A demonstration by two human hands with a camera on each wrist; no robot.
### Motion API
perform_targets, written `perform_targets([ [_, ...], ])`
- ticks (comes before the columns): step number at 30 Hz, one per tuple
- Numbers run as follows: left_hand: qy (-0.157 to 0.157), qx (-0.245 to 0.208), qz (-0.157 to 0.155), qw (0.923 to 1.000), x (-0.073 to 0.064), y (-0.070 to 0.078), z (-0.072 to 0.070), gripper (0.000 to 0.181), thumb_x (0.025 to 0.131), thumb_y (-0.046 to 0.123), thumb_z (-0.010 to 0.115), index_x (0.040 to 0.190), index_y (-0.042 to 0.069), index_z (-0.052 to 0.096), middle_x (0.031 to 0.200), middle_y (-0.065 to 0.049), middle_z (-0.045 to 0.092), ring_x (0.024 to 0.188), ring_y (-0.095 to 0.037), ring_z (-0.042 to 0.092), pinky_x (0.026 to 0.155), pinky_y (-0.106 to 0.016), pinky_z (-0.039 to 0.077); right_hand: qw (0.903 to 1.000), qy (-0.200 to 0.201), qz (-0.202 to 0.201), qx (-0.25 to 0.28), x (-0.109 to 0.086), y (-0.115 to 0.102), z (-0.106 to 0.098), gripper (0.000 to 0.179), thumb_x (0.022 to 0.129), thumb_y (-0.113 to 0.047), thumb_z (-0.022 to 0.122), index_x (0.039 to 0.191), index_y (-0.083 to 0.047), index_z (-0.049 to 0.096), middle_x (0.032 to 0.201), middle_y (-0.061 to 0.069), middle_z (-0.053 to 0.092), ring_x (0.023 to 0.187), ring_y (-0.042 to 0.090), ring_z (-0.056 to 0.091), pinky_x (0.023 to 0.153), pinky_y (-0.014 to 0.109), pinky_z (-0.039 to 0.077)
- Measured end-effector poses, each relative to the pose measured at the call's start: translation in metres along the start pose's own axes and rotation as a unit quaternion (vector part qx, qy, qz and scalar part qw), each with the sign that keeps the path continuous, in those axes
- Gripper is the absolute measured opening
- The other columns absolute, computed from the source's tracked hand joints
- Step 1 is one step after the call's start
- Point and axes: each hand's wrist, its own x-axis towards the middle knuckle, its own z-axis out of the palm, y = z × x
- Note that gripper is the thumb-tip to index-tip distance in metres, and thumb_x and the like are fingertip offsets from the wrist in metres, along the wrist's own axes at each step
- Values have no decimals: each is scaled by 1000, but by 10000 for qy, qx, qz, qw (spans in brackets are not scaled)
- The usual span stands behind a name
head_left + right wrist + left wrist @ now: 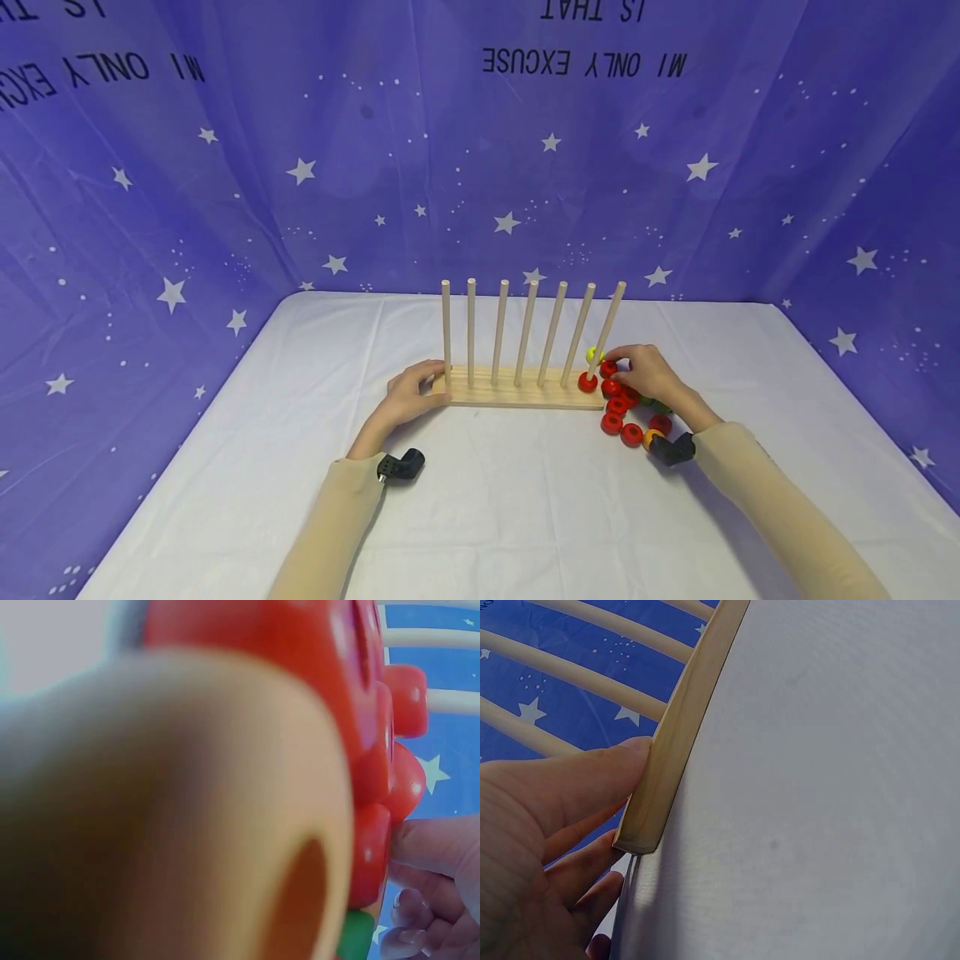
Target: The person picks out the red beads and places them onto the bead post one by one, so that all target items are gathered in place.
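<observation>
The left hand (408, 398) holds the rack (517, 393) end in a narrow grip, while the right hand (651, 373) pinches a red ring (608, 368) by the last peg (606, 331).

Both sleeved arms reach forward toward the wooden peg rack (517, 392). The left hand (408, 396) grips its left end, thumb along the front edge; the right hand (648, 375) curls at its right end.

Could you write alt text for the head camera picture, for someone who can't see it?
A person's left hand holds the end of a wooden peg rack on a white table, while the right hand pinches a red ring beside its last peg, with more rings scattered nearby.
</observation>
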Motion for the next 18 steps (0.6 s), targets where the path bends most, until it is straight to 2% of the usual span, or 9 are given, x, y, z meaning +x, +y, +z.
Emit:
perform_targets([
  [7, -2, -45, -16, 10000, 0, 0, 0, 51, 81, 22, 69, 128, 7, 56, 141, -15, 49, 134, -37, 41, 106, -59, 21, 9999, 47, 0, -138, -2, -1, 0, 27, 79, -3, 67, 105, 2, 68, 101, 23, 69, 65, 17, 47, 62, 26, 40],
  [10, -9, -60, -27, 10000, 0, 0, 1, 52, 81, 22, 69, 128, 6, 56, 141, -15, 49, 134, -37, 40, 106, -59, 21, 9998, 40, 4, -213, -3, -1, 0, 26, 79, -4, 68, 104, 3, 68, 100, 23, 69, 71, 21, 54, 69, 34, 50],
  [13, 11, 26, -11, 10000, 0, -1, 1, 52, 80, 22, 69, 128, 6, 56, 141, -15, 49, 134, -37, 41, 105, -60, 22, 9996, 14, -17, -291, -4, -1, -2, 25, 79, -5, 69, 102, 4, 68, 99, 22, 70, 81, 27, 62, 80, 45, 53],
  [18, 34, 191, 36, 9998, 0, -1, 1, 52, 80, 24, 69, 128, 7, 57, 141, -14, 50, 133, -37, 42, 104, -60, 25, 9993, -80, 56, -354, -6, -1, -1, 25, 80, -6, 68, 102, 4, 68, 98, 23, 70, 84, 28, 65, 80, 46, 53],
])
